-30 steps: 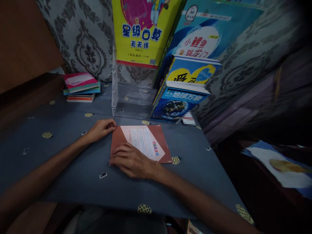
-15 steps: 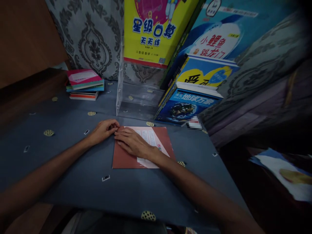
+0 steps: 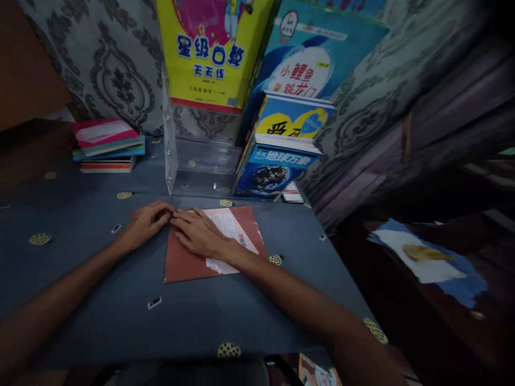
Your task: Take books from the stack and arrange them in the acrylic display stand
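A thin reddish-brown book (image 3: 187, 265) with a pale pink panel of printed text lies flat on the table; its edges look glossy. My right hand (image 3: 201, 235) rests palm down across its upper left part, fingers stretched out. At the book's top left corner, my left hand (image 3: 148, 225) has its thumb and fingers curled together in a pinch. The fingertips of both hands nearly meet there, and the right fingers partly hide the corner.
Behind the book stands a clear acrylic rack (image 3: 201, 185) with a yellow workbook (image 3: 213, 80) and several blue picture books (image 3: 273, 171). A small stack of books (image 3: 108, 145) lies at the back left. Papers (image 3: 422, 254) lie on a lower surface at right.
The whole view has swung to the right, so the table and books appear further left. Both hands stay at the book's top left corner, with little visible movement over it.
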The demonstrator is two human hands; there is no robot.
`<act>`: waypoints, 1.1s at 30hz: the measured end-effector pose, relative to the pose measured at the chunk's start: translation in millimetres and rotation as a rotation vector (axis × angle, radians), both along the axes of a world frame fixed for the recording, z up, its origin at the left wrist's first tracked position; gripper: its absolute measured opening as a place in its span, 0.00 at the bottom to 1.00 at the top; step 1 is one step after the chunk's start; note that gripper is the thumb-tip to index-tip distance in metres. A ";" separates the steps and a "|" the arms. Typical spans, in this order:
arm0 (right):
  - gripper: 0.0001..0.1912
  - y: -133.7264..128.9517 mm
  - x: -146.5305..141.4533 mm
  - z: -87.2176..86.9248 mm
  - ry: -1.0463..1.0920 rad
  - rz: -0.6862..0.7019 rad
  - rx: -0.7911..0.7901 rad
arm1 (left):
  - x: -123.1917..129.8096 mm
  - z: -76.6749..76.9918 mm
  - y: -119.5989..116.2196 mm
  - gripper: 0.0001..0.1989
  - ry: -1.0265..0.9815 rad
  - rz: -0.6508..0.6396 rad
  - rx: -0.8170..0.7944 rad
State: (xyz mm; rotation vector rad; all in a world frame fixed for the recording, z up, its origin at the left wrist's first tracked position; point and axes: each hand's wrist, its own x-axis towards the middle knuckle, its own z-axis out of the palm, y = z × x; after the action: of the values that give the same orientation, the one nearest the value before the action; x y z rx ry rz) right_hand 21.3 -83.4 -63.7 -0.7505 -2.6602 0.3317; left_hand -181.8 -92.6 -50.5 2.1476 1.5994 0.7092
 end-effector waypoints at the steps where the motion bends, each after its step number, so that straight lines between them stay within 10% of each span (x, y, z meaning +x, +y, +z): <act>1: 0.17 -0.5 0.3 0.5 0.001 -0.012 0.003 | 1.3 1.2 -1.3 0.16 0.022 0.001 -0.005; 9: 0.22 -1.3 26.3 -2.4 0.001 -0.128 -0.040 | 9.7 1.5 -12.9 0.21 0.252 0.048 0.074; 18: 0.21 3.4 123.1 -2.6 0.004 -0.390 -0.109 | 12.1 0.0 -16.2 0.22 0.305 0.064 0.105; 33: 0.20 3.9 168.1 -14.4 0.313 -0.415 -0.208 | 53.7 22.1 -14.4 0.17 0.545 -0.270 0.291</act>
State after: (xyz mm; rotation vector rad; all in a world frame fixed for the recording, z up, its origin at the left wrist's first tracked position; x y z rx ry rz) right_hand 189.4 -79.5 -78.2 -1.1806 -2.1361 0.5639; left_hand -128.1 -107.0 -28.4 2.8871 1.4571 0.2928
